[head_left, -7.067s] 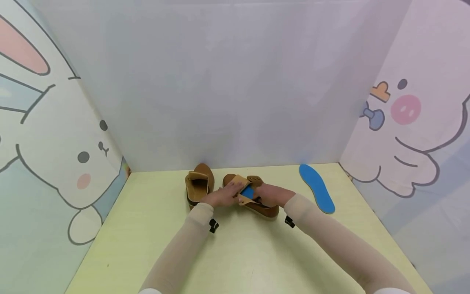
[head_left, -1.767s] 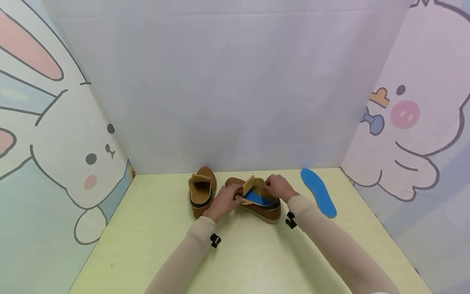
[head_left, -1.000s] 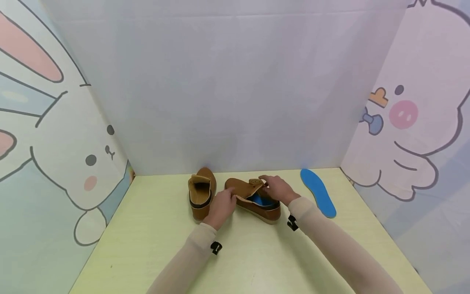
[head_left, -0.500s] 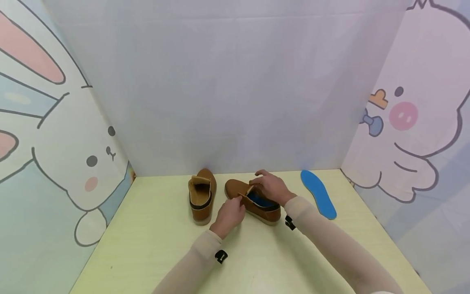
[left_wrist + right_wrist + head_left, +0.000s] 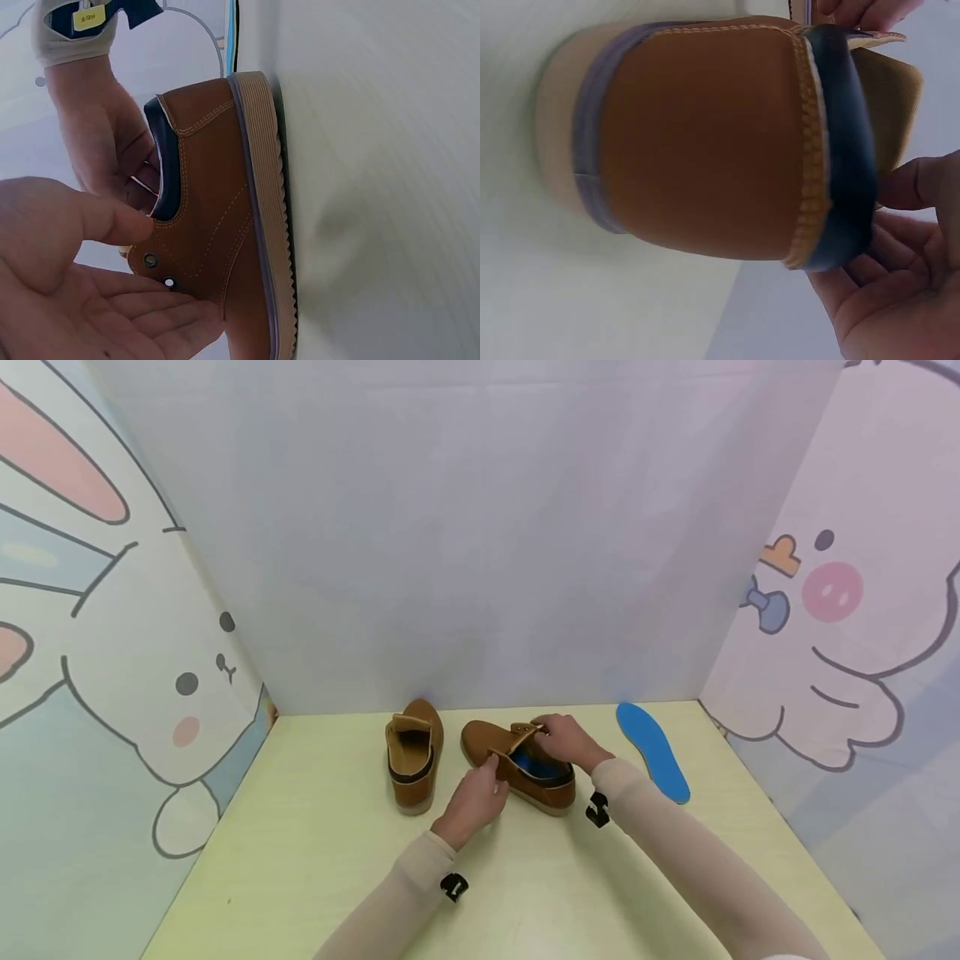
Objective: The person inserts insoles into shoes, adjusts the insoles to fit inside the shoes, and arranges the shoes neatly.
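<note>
A brown leather shoe [image 5: 555, 797] stands on the table, toe pointing left and away, with a blue insole [image 5: 534, 766] visible in its opening. At the near side, my left hand [image 5: 474, 800] pinches the eyelet flap between thumb and fingers. The left wrist view shows that flap's eyelet [image 5: 150, 260] beside the thumb. My right hand [image 5: 567, 742] grips the far-side flap, thumb inside and fingers outside; in the right wrist view this hand [image 5: 900, 292] is beside the dark padded collar [image 5: 844, 150]. The tongue lies between the flaps, partly hidden.
A matching brown shoe [image 5: 412, 789] stands to the left, toe toward the back wall, its tan inside showing. A loose blue insole [image 5: 654, 752] lies at the right on the pale table [image 5: 315, 843]. Printed cloth walls [image 5: 480, 568] enclose the back and sides.
The right hand has come out of the shoe onto the far flap. The left hand has moved from the tongue to the near flap. The raised tongue has gone down, covering more of the insole.
</note>
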`<state>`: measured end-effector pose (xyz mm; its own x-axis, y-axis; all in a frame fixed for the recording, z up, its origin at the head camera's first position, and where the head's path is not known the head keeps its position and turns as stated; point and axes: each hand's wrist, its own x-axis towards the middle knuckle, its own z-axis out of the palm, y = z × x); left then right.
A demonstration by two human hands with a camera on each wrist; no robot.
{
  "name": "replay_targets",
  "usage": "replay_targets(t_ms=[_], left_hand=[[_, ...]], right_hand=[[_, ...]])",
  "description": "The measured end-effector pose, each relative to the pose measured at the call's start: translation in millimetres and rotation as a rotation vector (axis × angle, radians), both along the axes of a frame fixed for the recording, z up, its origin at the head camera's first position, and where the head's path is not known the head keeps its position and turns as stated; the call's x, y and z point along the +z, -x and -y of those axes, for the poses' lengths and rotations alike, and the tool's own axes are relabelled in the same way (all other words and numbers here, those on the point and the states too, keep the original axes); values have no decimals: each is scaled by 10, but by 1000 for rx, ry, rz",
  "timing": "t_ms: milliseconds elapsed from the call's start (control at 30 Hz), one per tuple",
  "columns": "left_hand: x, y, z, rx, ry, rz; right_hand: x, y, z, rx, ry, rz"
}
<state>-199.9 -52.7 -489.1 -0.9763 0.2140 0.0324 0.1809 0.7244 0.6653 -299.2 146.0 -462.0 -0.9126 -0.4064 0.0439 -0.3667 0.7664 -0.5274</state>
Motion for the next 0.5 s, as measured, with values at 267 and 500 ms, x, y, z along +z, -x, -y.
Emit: replay_targets(t_ms=[267,500], left_hand=[[-1,-11,-34,-51,-33,5],[18,8,-43,-67,-2,6]], right_hand=[[-53,-19,-27,43,20,-44],[-41,-27,-47,26,15,-23]])
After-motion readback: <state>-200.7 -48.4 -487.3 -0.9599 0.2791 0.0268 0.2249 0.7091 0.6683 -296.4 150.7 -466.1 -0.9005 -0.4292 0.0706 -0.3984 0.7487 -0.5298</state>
